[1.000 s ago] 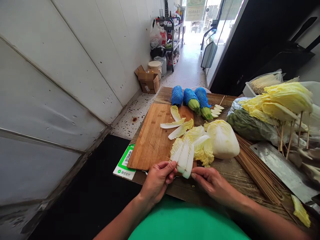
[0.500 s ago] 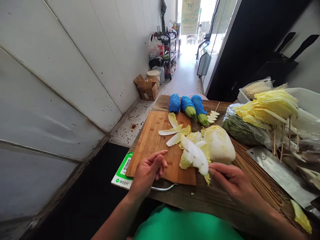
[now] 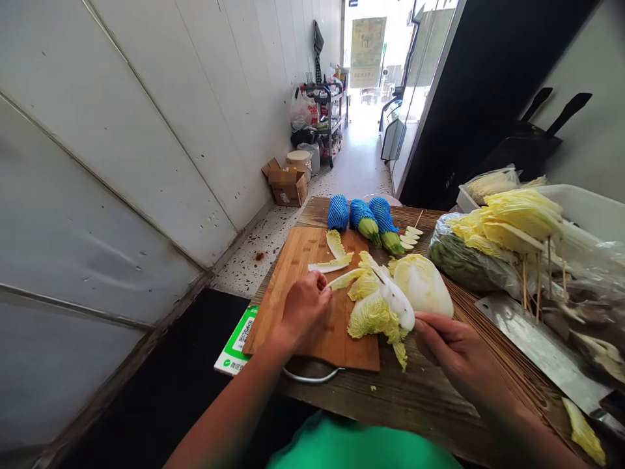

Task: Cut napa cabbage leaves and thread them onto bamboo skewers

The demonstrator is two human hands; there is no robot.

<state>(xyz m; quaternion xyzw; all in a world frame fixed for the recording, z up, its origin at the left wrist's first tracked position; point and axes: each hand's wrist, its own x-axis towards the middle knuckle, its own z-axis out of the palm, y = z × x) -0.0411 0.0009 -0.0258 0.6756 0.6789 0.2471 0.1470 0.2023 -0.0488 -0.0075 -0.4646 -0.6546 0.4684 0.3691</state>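
Observation:
My right hand (image 3: 449,342) is closed on a thin skewer (image 3: 378,277), whose dark tip shows past a white leaf rib; most of it is hidden. Pieces of napa cabbage leaf (image 3: 374,314), pale with yellow frills, are threaded on it above the right edge of the wooden cutting board (image 3: 273,306). Over the board, my left hand (image 3: 307,303) pinches the white end of a cabbage leaf strip (image 3: 344,280). Two more leaf strips (image 3: 334,264) lie beyond it on the board. A napa cabbage head (image 3: 422,286) sits beside the board, behind my right hand.
Squashes in blue foam nets (image 3: 361,218) lie at the table's far edge, near skewered slices (image 3: 410,238). To the right are bundled bamboo skewers (image 3: 502,358), a cleaver (image 3: 541,345), finished cabbage skewers (image 3: 517,221) and a white bin (image 3: 581,198).
My left hand has moved forward over the board and taken hold of a cabbage strip, lifting its end. The threaded leaves have turned, showing the skewer's tip. The view has tilted slightly.

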